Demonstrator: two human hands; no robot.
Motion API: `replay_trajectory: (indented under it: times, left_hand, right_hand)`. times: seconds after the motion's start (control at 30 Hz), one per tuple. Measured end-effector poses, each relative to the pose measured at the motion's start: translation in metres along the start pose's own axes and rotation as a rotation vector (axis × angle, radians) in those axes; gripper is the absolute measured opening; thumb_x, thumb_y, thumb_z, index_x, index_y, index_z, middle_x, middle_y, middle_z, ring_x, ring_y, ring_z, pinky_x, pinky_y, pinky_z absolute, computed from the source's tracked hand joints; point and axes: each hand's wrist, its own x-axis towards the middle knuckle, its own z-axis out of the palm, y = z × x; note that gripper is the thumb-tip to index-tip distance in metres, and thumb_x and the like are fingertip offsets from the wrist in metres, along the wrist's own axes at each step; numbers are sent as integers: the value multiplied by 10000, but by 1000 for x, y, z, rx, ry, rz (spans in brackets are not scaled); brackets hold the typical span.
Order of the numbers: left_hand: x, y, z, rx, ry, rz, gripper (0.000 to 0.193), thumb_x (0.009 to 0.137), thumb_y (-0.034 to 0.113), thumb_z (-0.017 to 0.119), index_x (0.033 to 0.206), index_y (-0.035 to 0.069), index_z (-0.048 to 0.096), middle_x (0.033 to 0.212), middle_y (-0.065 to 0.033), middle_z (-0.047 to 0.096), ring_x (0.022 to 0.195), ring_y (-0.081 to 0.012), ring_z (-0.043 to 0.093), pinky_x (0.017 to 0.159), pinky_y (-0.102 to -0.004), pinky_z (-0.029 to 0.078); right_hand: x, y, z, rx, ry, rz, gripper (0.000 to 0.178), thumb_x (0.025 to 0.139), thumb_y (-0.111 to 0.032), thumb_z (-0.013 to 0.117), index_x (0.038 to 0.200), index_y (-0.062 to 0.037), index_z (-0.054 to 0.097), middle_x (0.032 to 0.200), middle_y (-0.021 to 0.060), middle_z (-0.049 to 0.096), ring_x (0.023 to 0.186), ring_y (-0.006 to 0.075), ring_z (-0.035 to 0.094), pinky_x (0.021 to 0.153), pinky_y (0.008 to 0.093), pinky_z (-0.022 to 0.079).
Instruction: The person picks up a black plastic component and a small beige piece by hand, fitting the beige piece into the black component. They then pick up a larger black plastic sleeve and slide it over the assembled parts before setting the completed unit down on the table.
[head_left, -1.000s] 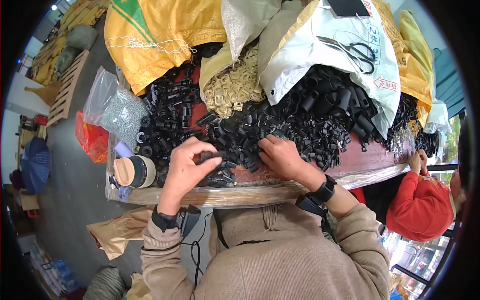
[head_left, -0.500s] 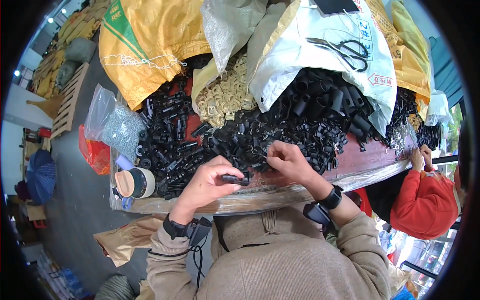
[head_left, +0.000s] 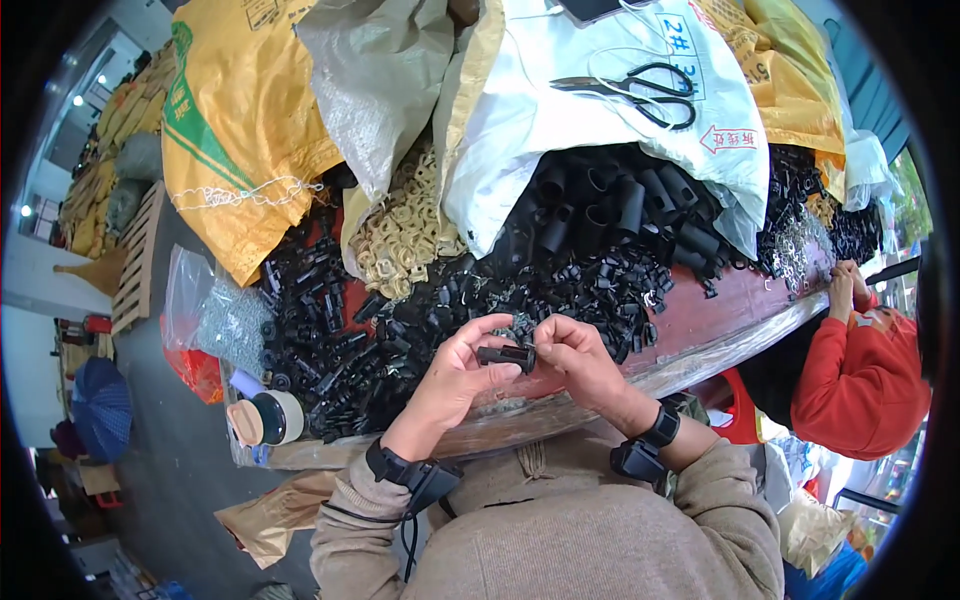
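A short black plastic tube-like part (head_left: 508, 356) with a slot along its side lies between the thumb and fingers of my left hand (head_left: 450, 385). Against its right end, my right hand (head_left: 582, 365) is closed in a pinch; whatever its fingertips hold is hidden. Beyond both hands spreads a heap of small black plastic pieces (head_left: 590, 290). Larger black tubes (head_left: 630, 205) spill from a white woven sack (head_left: 520, 130), and cream-coloured loop-shaped pieces (head_left: 400, 250) lie to their left.
Black-handled scissors (head_left: 640, 92) rest on the white sack. A yellow sack (head_left: 250, 110) stands at the far left, above a clear bag of small metal pieces (head_left: 232, 325). Near the table's left corner is a lidded cup (head_left: 278, 417). At right, a person in red (head_left: 860, 385) works at the table.
My right hand has come to the right end of the black part, which was apart from it before. The view has shifted, so the table and sacks appear turned and further left.
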Motion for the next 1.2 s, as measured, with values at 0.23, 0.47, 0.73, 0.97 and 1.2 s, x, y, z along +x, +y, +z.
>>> replay_trajectory:
  times: [0.23,0.47,0.73,0.97,1.2]
  left_hand:
    - [-2,-8,-9,-298,10,-61,428,718,-3,603,1118,45,458,972,-92,545,815,-180,574,687,-285,499]
    - [-14,-8,-20,-356,-27,-71,302,744,24,585,1036,42,508,930,-78,556,771,-146,571,639,-254,491]
    - [-12,-15,-16,285,90,85,138,735,63,626,858,27,575,729,-17,559,681,-45,487,518,-180,398]
    - [-2,-15,-11,561,126,296,91,723,62,624,788,7,592,718,-6,579,658,-48,498,611,-200,416]
    - [-2,-12,1,722,141,361,80,718,31,616,787,-3,591,717,-9,577,667,-66,504,639,-209,411]
  right_hand:
    - [-1,6,2,83,-19,41,74,803,-89,516,744,-54,486,585,-44,423,493,31,349,460,177,271]
    - [-2,11,8,72,-25,75,78,820,-108,526,756,-67,508,586,-65,430,480,4,343,446,151,278]
    - [0,16,15,113,-18,166,83,823,-109,524,756,-62,519,558,-62,421,442,7,332,416,159,273]
    - [6,16,5,112,-2,191,88,822,-118,532,758,-58,532,564,-64,428,448,4,333,415,154,301]
    - [0,11,-1,61,-5,161,88,818,-125,543,777,-47,541,598,-52,458,479,8,367,458,163,368]
